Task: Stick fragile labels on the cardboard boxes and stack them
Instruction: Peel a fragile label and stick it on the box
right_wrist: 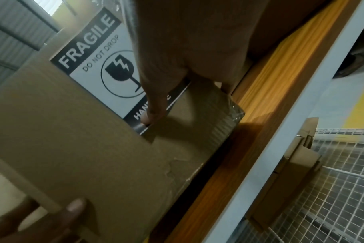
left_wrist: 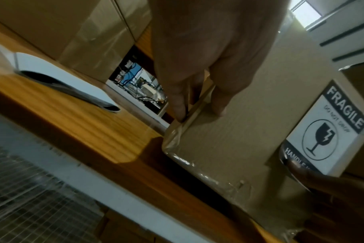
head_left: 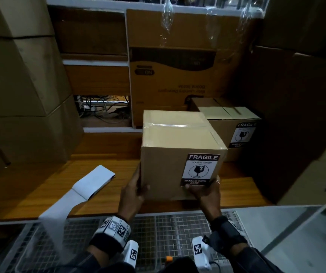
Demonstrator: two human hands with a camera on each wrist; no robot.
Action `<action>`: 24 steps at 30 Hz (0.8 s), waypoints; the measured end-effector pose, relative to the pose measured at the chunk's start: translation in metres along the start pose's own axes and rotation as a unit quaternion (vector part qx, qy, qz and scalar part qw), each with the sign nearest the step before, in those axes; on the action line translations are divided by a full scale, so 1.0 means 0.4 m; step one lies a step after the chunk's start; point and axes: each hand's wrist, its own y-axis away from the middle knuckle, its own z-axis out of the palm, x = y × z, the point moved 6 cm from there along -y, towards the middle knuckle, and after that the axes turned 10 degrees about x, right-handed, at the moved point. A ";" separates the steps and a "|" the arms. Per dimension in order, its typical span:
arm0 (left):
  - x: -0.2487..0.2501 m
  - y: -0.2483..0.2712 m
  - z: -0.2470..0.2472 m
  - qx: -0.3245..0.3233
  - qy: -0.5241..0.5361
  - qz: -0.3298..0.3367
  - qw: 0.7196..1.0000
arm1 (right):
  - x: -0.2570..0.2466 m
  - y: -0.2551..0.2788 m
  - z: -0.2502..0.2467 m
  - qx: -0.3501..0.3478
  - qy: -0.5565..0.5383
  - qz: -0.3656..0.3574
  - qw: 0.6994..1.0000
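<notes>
I hold a taped cardboard box (head_left: 166, 154) in both hands, just above the wooden table (head_left: 40, 184). A black-and-white FRAGILE label (head_left: 199, 168) is stuck on its near face. My left hand (head_left: 138, 189) grips the lower left edge, thumb on the front and fingers round the side. My right hand (head_left: 203, 191) grips the lower right corner, with its thumb on the label's bottom band. The left wrist view shows the left hand (left_wrist: 208, 57) on the box (left_wrist: 229, 148) edge. In the right wrist view the right hand (right_wrist: 177, 49) lies over the label (right_wrist: 94, 57).
A second cardboard box (head_left: 225, 119) with its own FRAGILE label (head_left: 242, 134) stands on the table behind and to the right. A white strip of label backing (head_left: 91, 186) trails off the table's left front. Large cartons wall in both sides and the back. A wire-mesh basket (head_left: 168, 229) is below.
</notes>
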 end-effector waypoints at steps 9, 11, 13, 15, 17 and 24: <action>0.205 -0.032 -0.096 0.030 0.000 0.138 0.990 | -0.204 -0.002 -0.019 0.046 -0.031 -0.100 0.993; 0.272 -0.053 -0.115 0.027 0.008 0.158 0.987 | -0.272 -0.004 -0.035 0.046 -0.045 -0.134 0.989; 0.337 -0.077 -0.124 0.026 0.003 0.183 0.983 | -0.340 -0.014 -0.055 0.047 -0.052 -0.156 0.985; 0.393 -0.107 -0.119 0.025 0.004 0.197 0.980 | -0.403 -0.034 -0.074 0.040 -0.058 -0.168 0.983; 0.447 -0.140 -0.107 0.029 0.009 0.207 0.978 | -0.461 -0.061 -0.095 0.040 -0.054 -0.182 0.981; 0.607 -0.239 -0.020 0.044 -0.020 0.240 0.969 | -0.584 -0.198 -0.189 0.055 -0.042 -0.209 0.976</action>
